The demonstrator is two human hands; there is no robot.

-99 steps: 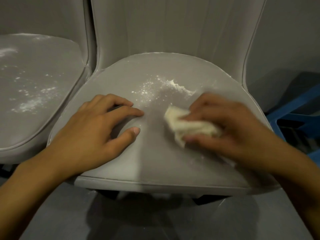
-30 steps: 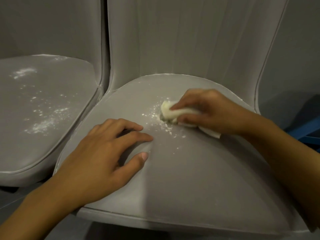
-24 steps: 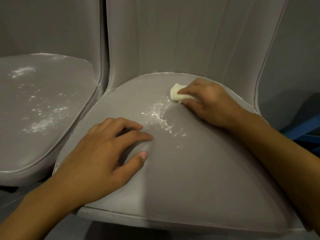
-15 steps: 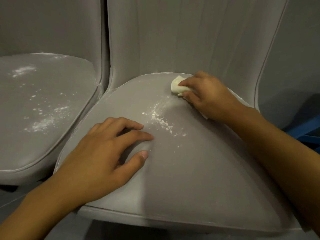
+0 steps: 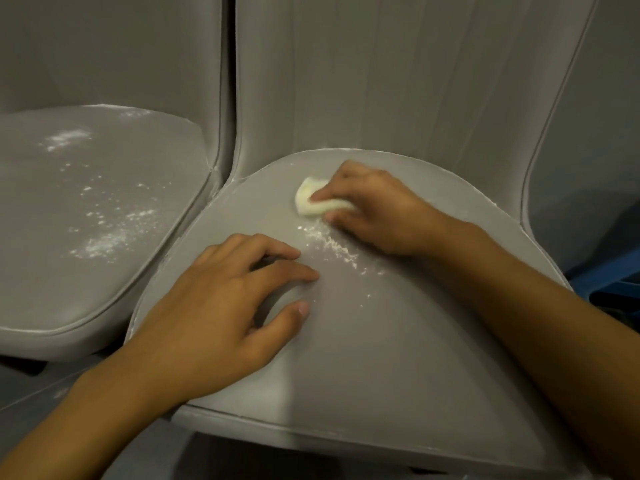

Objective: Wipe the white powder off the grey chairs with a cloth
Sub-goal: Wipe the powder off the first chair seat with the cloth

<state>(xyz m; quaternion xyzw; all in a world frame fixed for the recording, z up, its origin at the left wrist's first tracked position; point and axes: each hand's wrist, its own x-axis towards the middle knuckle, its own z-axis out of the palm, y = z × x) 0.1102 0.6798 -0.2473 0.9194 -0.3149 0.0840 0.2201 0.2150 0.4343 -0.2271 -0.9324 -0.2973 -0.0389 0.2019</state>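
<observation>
- Right hand [image 5: 377,209]: fingers and thumb curled round a small, crumpled, cream-white cloth [image 5: 311,202], pressing it onto the smooth grey padded chair seat [image 5: 398,358] near the seat's rear edge.
- Left hand [image 5: 221,306]: laid on the same seat, fingers slightly bent and spread, holding nothing.
- White powder streak [image 5: 332,245]: lies on the seat just in front of the cloth, between the two hands (thin scatter trailing rightwards).
- Second grey chair seat [image 5: 52,271], to the left: scattered patches of white powder [image 5: 104,244] across its surface.
- Blue object [image 5: 609,275] at far right edge; identity cannot be told.
</observation>
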